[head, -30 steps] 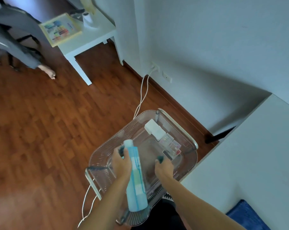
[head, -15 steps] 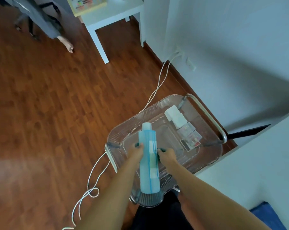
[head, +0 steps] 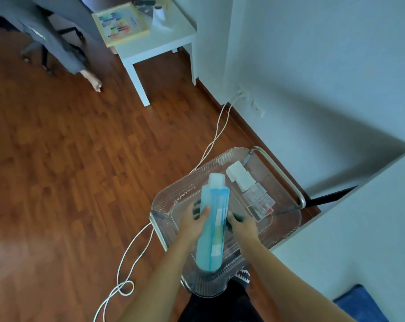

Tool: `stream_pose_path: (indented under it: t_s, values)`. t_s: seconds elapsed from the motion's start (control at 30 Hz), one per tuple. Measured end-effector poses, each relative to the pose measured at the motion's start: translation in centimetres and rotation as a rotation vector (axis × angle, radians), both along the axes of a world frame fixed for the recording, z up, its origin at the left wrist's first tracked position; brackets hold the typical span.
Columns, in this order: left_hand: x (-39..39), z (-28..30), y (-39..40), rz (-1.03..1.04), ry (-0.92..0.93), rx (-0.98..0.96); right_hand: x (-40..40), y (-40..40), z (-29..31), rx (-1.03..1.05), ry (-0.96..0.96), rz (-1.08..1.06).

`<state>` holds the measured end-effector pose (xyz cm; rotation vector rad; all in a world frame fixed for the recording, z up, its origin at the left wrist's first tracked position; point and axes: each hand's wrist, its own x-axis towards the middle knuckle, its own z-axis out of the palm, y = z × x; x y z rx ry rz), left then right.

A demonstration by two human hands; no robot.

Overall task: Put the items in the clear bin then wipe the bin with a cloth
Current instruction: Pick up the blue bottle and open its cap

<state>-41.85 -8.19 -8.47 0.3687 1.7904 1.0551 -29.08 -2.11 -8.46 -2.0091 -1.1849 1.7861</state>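
Clear bin (head: pixel 287 231) is the centre of everything; it is held up above the wooden floor (head: pixel 69 159), in front of the person, with a metal handle (head: pixel 283 173) along its far side and another handle on the side nearer the floor. Inside the bin a tall blue bottle (head: pixel 212 226) lies on its side, its white cap (head: pixel 216 178) pointing away from the person. To the right of the bottle, along the far handle, lie a white block (head: pixel 240 177) and some small flat packets (head: pixel 259 202), touching each other in a row.

Both hands are down inside the bin. The left hand (head: pixel 192 220) is left of the bottle, fingers spread a little, the thumb resting against the bottle's side. The right hand (head: pixel 242 225) is right of the bottle, fingers curled narrow. Something dark green, a cloth (head: pixel 236 218) it seems, shows under each hand; I cannot tell if the hands grip it or only press on it.

A white cord (head: pixel 216 133) runs on the floor from the wall beyond the bin and passes under it. Further behind the bin stands a white side table (head: pixel 159 45) with a colourful board (head: pixel 120 23) on it. Left of that table another person's bare foot (head: pixel 92 81) rests on the floor. To the right of the bin is a white counter (head: pixel 359 228).
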Motion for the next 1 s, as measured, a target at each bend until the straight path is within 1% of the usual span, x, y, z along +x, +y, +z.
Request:
stream_pose_path:
  t_s: [0.1,0.3,0.43,0.6,0.7,0.87,1.0]
  values:
    - [-0.6,2.3,0.6,-0.03,0.026,0.118,-0.3,0.6,2.4,0.095,0.023,-0.03]
    - [-2.8,6.1,2.4,-0.028,-0.031,0.323,-2.8,3.3,6.9,0.297,0.06,0.028]
    - [-3.5,6.5,3.1,-0.053,-0.154,0.398,-4.0,4.6,7.4,0.33,0.051,0.027]
    - [-3.7,5.7,2.7,-0.083,-0.23,0.401,-4.3,4.5,6.1,0.306,0.04,0.033]
    - [-3.8,4.9,2.0,-0.058,-0.263,0.372,-4.0,4.0,5.2,0.278,0.031,0.037]
    - [-3.5,4.2,1.3,-0.016,-0.284,0.363,-3.5,3.4,4.6,0.283,0.066,0.034]
    - [-2.7,4.0,0.7,0.045,-0.315,0.371,-2.7,2.9,4.6,0.262,0.089,0.08]
